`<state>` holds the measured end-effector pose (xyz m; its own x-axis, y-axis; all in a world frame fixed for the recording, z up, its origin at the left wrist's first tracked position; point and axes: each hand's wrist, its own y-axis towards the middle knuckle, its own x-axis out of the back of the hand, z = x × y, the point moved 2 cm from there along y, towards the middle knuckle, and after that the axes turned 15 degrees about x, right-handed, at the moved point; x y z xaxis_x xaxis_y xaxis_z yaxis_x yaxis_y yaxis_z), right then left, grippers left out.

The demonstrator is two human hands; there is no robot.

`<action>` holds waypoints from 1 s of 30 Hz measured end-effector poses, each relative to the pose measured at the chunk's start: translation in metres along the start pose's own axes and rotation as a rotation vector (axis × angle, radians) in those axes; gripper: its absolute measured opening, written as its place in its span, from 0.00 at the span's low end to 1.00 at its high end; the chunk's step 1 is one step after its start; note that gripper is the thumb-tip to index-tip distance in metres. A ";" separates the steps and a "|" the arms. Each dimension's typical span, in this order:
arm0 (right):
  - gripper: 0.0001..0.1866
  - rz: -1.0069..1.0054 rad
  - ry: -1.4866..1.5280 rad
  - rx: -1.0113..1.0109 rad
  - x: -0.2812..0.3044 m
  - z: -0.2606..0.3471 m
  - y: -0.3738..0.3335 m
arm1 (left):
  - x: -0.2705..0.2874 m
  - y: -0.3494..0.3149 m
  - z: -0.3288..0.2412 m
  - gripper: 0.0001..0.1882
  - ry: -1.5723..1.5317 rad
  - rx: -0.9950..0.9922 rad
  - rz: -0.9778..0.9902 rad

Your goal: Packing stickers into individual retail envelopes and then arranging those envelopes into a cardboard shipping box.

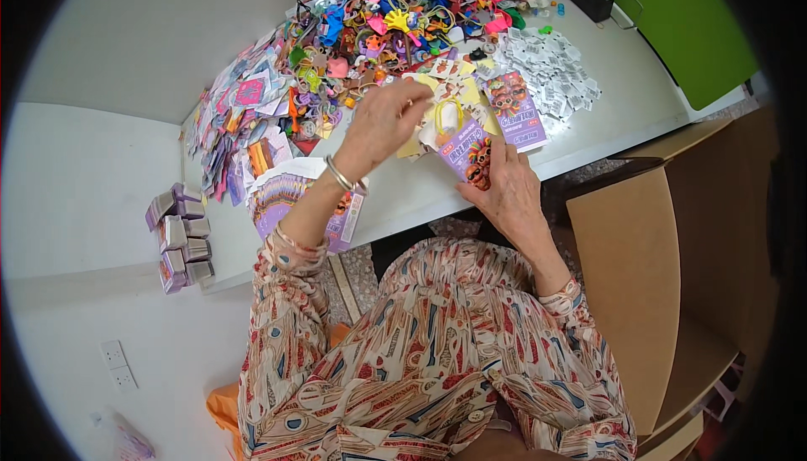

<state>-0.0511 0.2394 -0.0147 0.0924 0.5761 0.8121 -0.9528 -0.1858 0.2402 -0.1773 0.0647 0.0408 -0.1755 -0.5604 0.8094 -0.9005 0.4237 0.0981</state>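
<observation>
My right hand (511,192) grips a small purple printed box (467,155) near the table's front edge, thumb on one side and fingers over its face. A yellow loop-shaped trinket (450,115) and something white show at its upper end. My left hand (388,121), with a bangle at the wrist, is raised just left of that end. Its fingers are curled together, and I cannot make out what is in them. Another purple box (514,108) lies flat just beyond my right hand. Under my left forearm rests a fanned stack of purple packets (286,196).
A large heap of small colourful toys (395,24) covers the table's back. Printed cards (239,112) pile up at left, small white slips (551,70) at right. Several purple boxes (178,238) stand at the left edge. An open cardboard carton (626,293) is beside me on the right.
</observation>
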 end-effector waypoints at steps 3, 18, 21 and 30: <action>0.43 -0.032 -0.039 0.027 0.000 0.000 -0.001 | -0.001 0.045 0.028 0.11 0.034 0.032 -0.104; 0.40 -0.010 0.001 -0.024 0.006 -0.004 -0.004 | -0.046 0.118 0.105 0.07 0.214 0.114 -0.262; 0.39 -0.030 0.010 -0.025 0.001 -0.004 -0.005 | -0.058 0.117 0.083 0.11 0.339 0.011 -0.269; 0.38 -0.032 -0.013 -0.046 0.009 -0.003 -0.006 | -0.054 0.119 0.089 0.04 0.564 -0.171 -0.343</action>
<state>-0.0457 0.2477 -0.0100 0.1268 0.5704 0.8115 -0.9614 -0.1306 0.2420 -0.3103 0.0819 -0.0429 0.3850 -0.2458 0.8896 -0.7843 0.4210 0.4558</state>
